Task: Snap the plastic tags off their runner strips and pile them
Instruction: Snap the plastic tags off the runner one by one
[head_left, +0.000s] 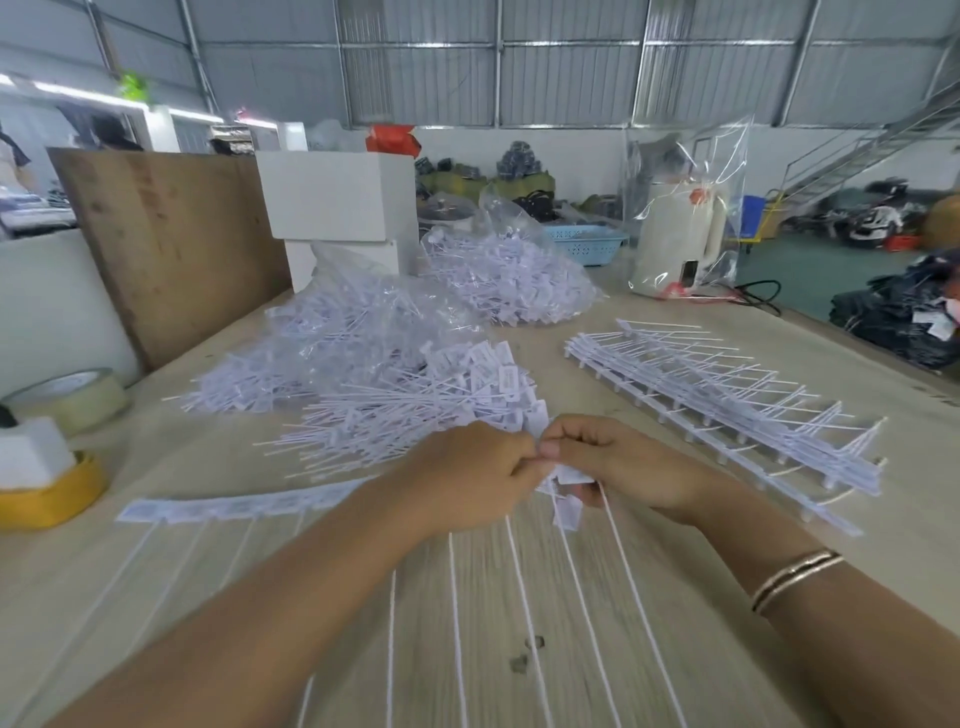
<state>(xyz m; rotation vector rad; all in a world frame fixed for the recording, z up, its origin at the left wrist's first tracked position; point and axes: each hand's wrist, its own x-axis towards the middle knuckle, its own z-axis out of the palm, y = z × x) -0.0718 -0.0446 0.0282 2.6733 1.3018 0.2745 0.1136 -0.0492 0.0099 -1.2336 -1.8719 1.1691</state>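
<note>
White plastic tags, long-tailed, pinched in left grip and right grip.

Both hands apparently pinch a tag strip beside the pile.

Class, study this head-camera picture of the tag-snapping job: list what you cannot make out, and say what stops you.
1. Head view: the exact spot where the left hand and right hand pinch the tag strip; curled fingers hide it.
2. Print on the loose tag pile: too small and blurred.
3. Tails of the strip's white strings: cut off by the bottom edge.
4. Contents of the white boxes: closed sides hide them.
</note>
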